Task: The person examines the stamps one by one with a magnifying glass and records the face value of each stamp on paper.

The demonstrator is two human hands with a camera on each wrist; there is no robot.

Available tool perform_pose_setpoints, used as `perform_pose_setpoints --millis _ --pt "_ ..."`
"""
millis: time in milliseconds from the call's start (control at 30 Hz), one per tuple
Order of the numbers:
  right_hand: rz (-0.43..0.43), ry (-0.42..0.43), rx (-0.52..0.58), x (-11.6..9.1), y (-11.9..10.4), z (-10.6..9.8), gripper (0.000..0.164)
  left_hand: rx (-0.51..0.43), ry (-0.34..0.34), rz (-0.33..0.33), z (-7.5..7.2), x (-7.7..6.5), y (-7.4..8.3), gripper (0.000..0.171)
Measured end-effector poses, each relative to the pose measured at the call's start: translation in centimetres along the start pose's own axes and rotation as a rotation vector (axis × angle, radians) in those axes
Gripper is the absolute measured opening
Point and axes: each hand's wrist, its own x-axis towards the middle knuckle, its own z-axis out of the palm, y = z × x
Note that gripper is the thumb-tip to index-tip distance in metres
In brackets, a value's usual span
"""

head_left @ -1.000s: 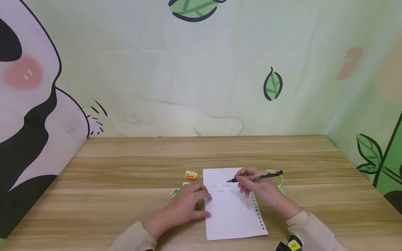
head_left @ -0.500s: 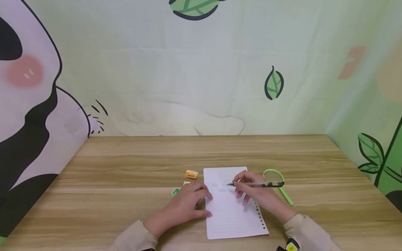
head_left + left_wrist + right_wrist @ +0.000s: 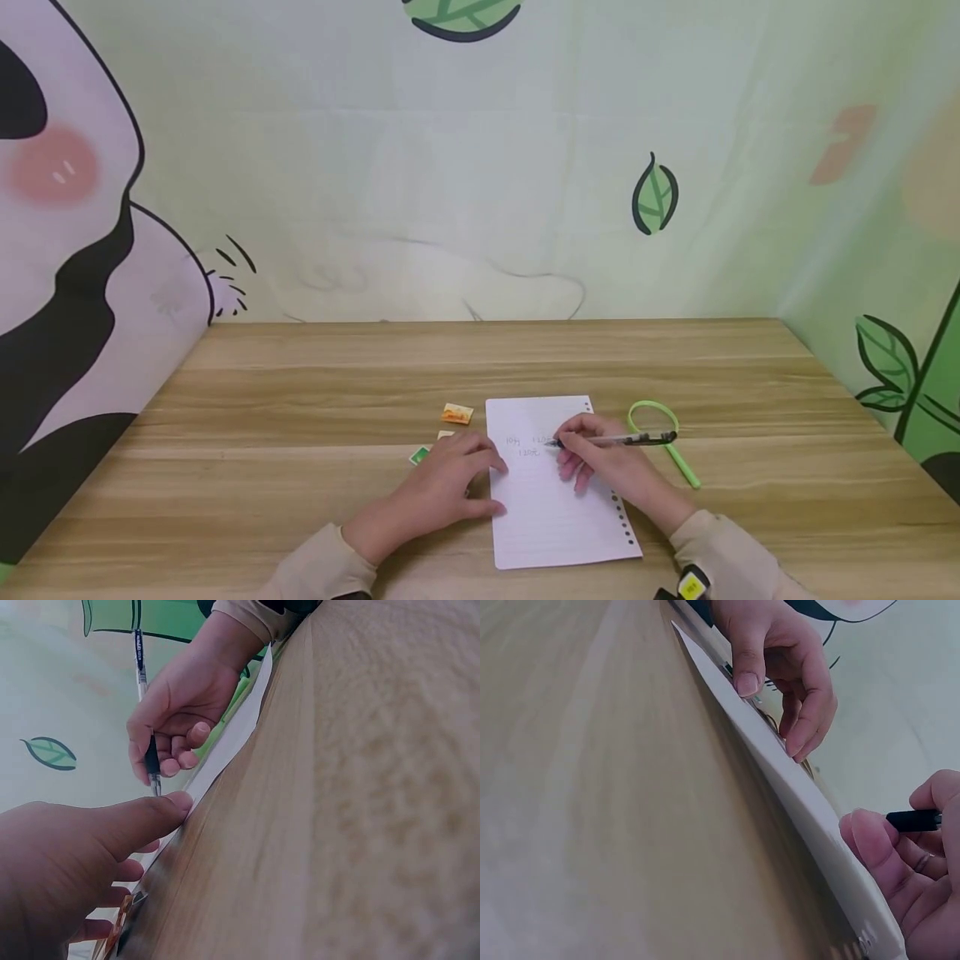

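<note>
My right hand pinches a pen with a clear barrel and black grip, its tip at the handwriting near the top of a lined white sheet. The black grip shows between the fingers in the right wrist view. My left hand rests at the sheet's left edge, fingers loosely bent, thumb tip right at the paper. Small stamp-like pieces lie beyond it: an orange one, a green one and a pale one partly hidden by the hand.
A light green magnifying glass lies to the right of the sheet, partly behind the pen and right hand. The wood-grain table ends at a wall printed with leaves and a panda-like figure.
The right hand has lowered and shifted slightly left, bringing the pen tip down to the written lines. More of the magnifying glass shows. The left hand stays at the sheet's edge.
</note>
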Motion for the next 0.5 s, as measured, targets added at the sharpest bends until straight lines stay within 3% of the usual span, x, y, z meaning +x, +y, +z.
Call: perform_pose_setpoints --millis 233,500 --pt "-0.023 0.057 -0.042 0.06 0.25 0.23 0.022 0.007 -0.001 -0.001 0.02 0.0 0.03 0.036" --pt "0.021 0.151 -0.106 -0.09 0.5 0.45 0.017 -0.002 -0.004 -0.003 0.03 0.07 0.06 0.036"
